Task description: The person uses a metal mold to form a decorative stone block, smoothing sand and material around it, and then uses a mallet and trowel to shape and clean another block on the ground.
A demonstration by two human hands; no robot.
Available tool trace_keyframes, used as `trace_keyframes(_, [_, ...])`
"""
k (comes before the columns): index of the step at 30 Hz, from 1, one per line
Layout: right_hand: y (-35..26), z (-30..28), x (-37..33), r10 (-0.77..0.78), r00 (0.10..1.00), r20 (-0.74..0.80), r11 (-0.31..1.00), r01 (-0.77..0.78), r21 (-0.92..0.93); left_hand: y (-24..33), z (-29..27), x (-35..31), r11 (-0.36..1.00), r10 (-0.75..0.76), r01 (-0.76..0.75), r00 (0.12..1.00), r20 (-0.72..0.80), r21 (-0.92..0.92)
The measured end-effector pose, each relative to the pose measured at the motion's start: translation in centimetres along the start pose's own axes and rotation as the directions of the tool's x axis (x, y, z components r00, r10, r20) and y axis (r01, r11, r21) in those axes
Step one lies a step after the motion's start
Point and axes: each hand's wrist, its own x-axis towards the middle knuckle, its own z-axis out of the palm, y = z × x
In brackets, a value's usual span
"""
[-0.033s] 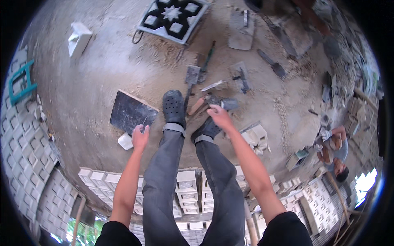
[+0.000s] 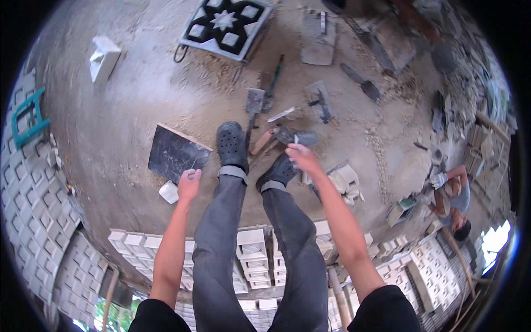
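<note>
My left hand (image 2: 189, 185) has its fingers curled together beside a dark square board (image 2: 176, 152). A thin line shows above its fingertips; what they hold, if anything, is too small to name. A white block (image 2: 169, 192) lies just left of that hand. My right hand (image 2: 303, 157) hovers over my right shoe, thumb and fingers drawn together. At its fingertips is a small pale bit I cannot make out. Just beyond it lies a dusty hammer-like tool (image 2: 283, 135) with a wooden handle. A small flat trowel (image 2: 255, 100) rests near my left shoe.
A black-and-white patterned tile mould (image 2: 225, 26) lies ahead. Floats (image 2: 319, 39), another trowel (image 2: 369, 88) and broken pieces (image 2: 344, 180) are strewn right. Stacked pale blocks (image 2: 251, 243) stand close to my legs. A person (image 2: 454, 202) in gloves is at far right.
My right hand has shifted slightly right, and its fingers look drawn closer together. My left hand has barely moved. The whole view has shifted a little.
</note>
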Motion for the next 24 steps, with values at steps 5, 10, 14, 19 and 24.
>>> trace_keyframes(5, [9.6,-12.0,-11.2,-0.096,0.828,-0.553,0.995,0.057,-0.088,3.0,-2.3,-7.4,0.852,-0.017,-0.002,0.999,-0.031,-0.524])
trace_keyframes(10, [18.4,-8.3,-31.1,0.174,0.942,-0.288,0.920,-0.259,-0.293,1.8,-8.5,-24.9,0.796,0.486,-0.530,0.847,0.214,0.291])
trace_keyframes(14, [12.1,-1.6,-45.5,0.386,0.922,-0.023,0.919,-0.386,-0.081,3.7,-12.4,-37.7,0.722,0.165,-0.367,0.914,0.370,0.586])
trace_keyframes(19, [12.5,2.2,-47.8,0.443,0.871,-0.211,0.877,-0.470,-0.097,4.1,-11.3,-40.8,0.624,0.365,-0.451,0.890,0.273,0.638])
trace_keyframes(24, [15.6,0.5,-54.3,0.263,0.941,0.215,0.952,-0.289,0.100,4.2,-13.1,-37.5,0.356,0.560,-0.700,0.690,0.458,0.620])
